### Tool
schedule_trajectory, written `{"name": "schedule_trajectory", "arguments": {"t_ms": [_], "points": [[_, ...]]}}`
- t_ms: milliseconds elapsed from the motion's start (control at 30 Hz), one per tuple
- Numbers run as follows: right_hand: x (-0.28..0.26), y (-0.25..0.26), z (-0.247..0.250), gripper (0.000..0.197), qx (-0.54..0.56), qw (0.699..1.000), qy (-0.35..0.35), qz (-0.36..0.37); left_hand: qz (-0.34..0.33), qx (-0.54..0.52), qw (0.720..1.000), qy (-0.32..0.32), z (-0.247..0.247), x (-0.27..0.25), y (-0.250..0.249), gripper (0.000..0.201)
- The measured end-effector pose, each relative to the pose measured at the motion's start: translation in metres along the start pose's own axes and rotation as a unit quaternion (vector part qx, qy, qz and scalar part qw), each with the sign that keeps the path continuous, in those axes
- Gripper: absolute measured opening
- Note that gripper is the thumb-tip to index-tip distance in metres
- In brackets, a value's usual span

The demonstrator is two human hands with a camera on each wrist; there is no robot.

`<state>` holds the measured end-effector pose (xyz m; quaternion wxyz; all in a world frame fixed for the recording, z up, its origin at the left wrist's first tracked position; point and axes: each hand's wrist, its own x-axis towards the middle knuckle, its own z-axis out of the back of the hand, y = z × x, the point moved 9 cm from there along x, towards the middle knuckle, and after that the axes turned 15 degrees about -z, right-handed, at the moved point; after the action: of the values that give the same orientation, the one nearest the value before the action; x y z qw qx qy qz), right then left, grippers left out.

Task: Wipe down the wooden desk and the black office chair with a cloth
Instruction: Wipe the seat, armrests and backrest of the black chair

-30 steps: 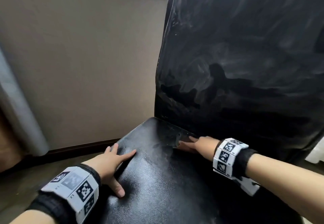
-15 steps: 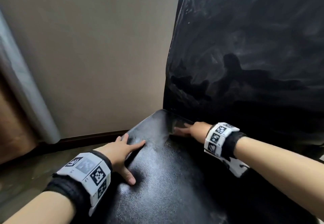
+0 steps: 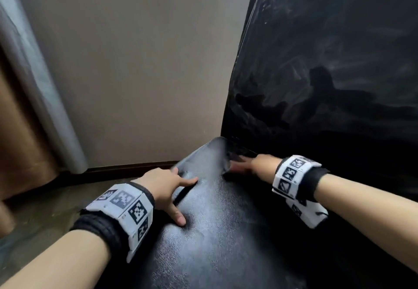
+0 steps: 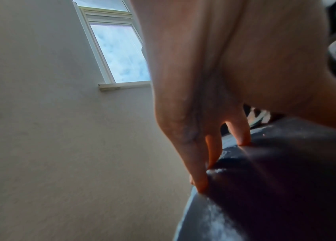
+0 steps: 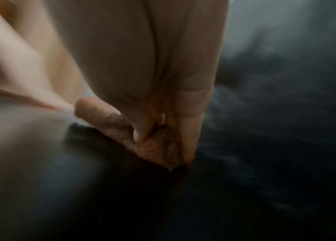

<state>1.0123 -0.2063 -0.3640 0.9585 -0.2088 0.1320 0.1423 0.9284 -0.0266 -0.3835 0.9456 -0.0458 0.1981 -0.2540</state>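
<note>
Now the black office chair [image 3: 226, 232] is standing with its backrest upright, seat stretching toward the wall. The left hand [image 3: 162, 184] is resting spread and relaxed on the seat's left edge, holding nothing. The right hand [image 3: 246, 164] is pressing a brownish cloth [image 5: 154, 146] into the rear seat crease, fingers pinching it.

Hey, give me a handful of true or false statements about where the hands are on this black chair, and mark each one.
1. The left hand rests on the edge of the chair seat with its fingers spread. True.
2. The right hand is up on the top of the chair back. False: it is low down, at the crease where the seat meets the chair back.
3. The right hand has a brownish cloth under its fingers. True.
4. The left hand is holding a spray bottle. False: it holds nothing, only touching the seat.
5. A window shows in the wall beside the chair. True.
</note>
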Motion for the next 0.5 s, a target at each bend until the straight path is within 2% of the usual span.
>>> {"name": "schedule_trajectory", "arguments": {"t_ms": [100,200,267,433,500], "points": [[0.039,-0.025,0.006,0.054,-0.025,0.996,0.01,-0.081,0.003,-0.005,1.0,-0.003,-0.003,-0.001,0.003,0.106],[0.042,-0.023,0.016,0.056,0.007,0.993,0.029,-0.112,0.0,-0.019,1.0,-0.003,-0.004,0.0,0.003,0.106],[0.023,0.001,0.02,0.061,-0.008,0.996,0.028,-0.08,-0.001,-0.019,1.0,-0.003,-0.002,-0.001,0.001,0.106],[-0.045,0.099,0.012,0.066,-0.018,0.995,-0.005,0.095,-0.014,-0.005,1.0,0.004,-0.002,-0.002,-0.003,0.092],[-0.041,0.097,0.016,0.066,-0.023,0.995,-0.016,0.097,-0.017,-0.004,1.0,0.003,-0.005,-0.002,-0.004,0.092]]}}
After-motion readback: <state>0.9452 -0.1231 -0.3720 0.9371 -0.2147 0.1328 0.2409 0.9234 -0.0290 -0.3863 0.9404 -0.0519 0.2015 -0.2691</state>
